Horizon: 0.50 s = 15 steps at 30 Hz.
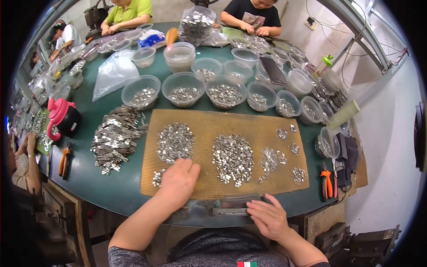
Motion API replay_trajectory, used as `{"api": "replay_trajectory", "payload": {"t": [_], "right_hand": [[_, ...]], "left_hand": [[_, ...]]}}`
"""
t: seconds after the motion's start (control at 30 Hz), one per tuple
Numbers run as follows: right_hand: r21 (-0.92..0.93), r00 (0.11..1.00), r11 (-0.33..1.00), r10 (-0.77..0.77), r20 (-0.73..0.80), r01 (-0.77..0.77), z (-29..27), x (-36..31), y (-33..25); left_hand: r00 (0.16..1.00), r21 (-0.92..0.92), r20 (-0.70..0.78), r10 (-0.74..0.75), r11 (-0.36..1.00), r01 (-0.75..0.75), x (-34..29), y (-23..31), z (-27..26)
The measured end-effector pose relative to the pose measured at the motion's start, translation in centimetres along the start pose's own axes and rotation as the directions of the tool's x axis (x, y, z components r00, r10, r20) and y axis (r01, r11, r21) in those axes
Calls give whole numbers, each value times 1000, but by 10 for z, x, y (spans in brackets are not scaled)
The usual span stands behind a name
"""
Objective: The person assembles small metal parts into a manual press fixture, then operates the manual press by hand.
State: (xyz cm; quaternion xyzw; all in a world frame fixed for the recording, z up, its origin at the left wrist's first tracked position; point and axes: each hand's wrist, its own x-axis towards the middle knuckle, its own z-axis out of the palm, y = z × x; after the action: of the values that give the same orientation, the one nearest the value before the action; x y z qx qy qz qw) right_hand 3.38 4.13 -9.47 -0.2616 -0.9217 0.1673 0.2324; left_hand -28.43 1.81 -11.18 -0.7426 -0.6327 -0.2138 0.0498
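Observation:
My left hand (180, 179) reaches over the left part of a tan ribbed mat (204, 122), fingers curled down. It is beside a pile of small shiny metal pieces (175, 141) and a smaller heap (157, 177); whatever its fingertips pinch is hidden. At the mat's front edge, my right hand (270, 219) rests with fingers stretched out, touching the right end of a dark metal bar fixture (231, 211). Between the hands and beyond them lies a larger pile of metal pieces (232, 159). Several smaller heaps (269, 161) are on the mat's right side.
Plastic bowls of metal pieces (183, 91) line the mat's far side. Stacked metal strips (114, 138) lie left, near orange-handled pliers (65, 161) and a black-and-pink jug (63, 118). More pliers (327, 181) lie right. A phone (273, 70) rests on bowls. Other people work across the table.

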Motion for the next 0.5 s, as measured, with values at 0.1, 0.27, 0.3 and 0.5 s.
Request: {"api": "replay_trajectory", "payload": {"t": [0.1,0.27,0.3,0.5], "right_hand": [[-7,999,1000,5,35,-4,-12,17,-10],[-79,989,986,-145,32,147,-2,84,-16],[-107,980,975,-188,61,193,4,98,-16],[-121,950,950,-266,165,287,51,150,-5]], "left_hand": [[1000,3,-15,-8,1000,8,-1,7,-5],[998,-190,-14,-58,980,54,-10,6,-28],[998,-227,10,-62,972,63,-12,6,-33],[989,-304,-48,-141,945,120,-20,-2,-50]]}}
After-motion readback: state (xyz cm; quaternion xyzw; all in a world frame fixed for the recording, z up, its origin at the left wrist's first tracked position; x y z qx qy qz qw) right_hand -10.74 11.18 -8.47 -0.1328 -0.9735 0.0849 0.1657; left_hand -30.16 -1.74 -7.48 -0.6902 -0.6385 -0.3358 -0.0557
